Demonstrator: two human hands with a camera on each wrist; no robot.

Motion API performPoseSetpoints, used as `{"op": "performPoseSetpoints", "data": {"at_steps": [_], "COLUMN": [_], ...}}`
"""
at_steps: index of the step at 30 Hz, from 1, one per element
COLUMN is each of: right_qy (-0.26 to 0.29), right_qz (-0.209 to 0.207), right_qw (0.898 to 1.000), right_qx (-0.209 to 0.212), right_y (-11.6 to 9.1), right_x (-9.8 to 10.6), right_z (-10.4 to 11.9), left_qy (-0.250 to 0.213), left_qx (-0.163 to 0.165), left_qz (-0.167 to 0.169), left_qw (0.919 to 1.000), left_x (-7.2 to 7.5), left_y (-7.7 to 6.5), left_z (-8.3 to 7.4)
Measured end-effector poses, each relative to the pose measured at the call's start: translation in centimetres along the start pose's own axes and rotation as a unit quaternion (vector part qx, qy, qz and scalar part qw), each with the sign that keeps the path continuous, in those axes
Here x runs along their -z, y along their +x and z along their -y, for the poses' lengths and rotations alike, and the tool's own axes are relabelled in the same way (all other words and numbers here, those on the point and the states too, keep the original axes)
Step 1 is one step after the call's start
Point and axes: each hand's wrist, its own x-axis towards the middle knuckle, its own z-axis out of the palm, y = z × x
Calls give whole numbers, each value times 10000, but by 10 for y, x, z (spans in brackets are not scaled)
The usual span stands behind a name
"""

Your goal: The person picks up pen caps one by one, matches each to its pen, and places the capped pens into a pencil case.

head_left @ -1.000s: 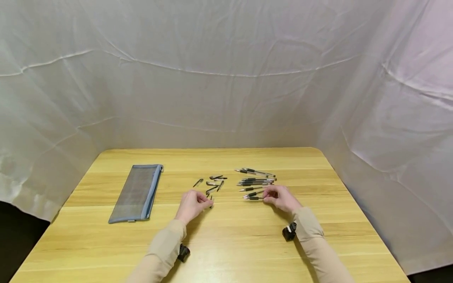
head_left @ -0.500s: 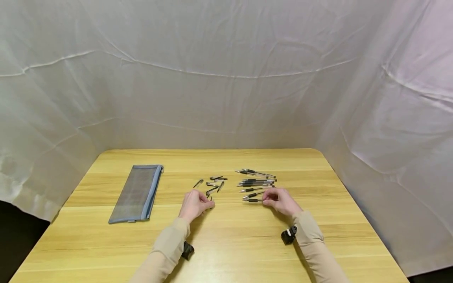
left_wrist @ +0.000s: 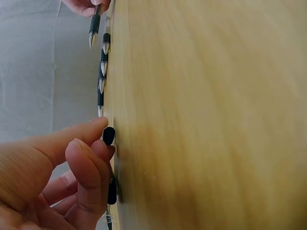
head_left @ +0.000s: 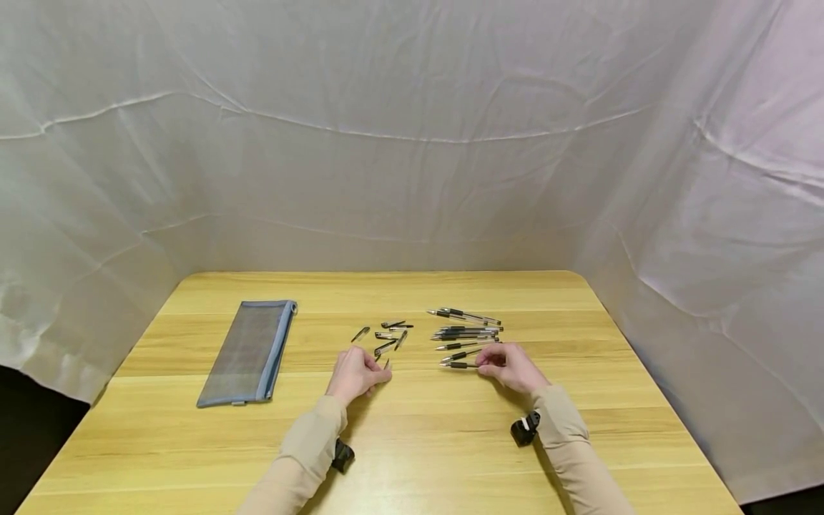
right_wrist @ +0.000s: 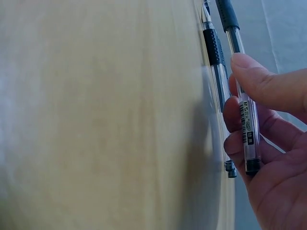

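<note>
Over the bench (head_left: 418,443), the left grip (head_left: 356,372) pinches a cap (left_wrist: 109,136), its black end showing; the right grip (head_left: 511,366) pinches a pen (right_wrist: 248,136) by its barrel, leaving the tip free. Beyond, loose caps (head_left: 386,335) and uncapped pens (head_left: 463,332) lie apart, probably for easy picking.

On the table (head_left: 418,436), a pouch (head_left: 247,354) lies at left of the frame, pen caps (head_left: 386,347) at the centre, pens (head_left: 465,332) to their right. The left hand (head_left: 352,374), holding one cap (left_wrist: 109,136), is at the caps' lower left; the right hand (head_left: 511,366), holding one pen (right_wrist: 250,127), at the pens' lower right. A sheet (head_left: 412,179) hangs behind.
</note>
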Motion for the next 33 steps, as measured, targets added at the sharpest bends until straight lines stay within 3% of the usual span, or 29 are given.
{"op": "performPoseSetpoints", "data": {"at_steps": [20, 28, 33], "right_qy": [152, 224, 254], "right_qz": [-43, -22, -117], "right_qw": [9998, 9997, 9994], "right_qx": [-103, -110, -213], "right_y": [-1, -2, -3], "right_x": [0, 1, 0], "right_z": [1, 2, 5], "left_qy": [169, -520, -1257], "left_qx": [-73, 382, 554], "left_qz": [284, 443, 467], "left_qw": [9994, 9969, 9894], "left_x": [4, 7, 11], "left_y": [-6, -9, -10], "left_z": [4, 5, 6]}}
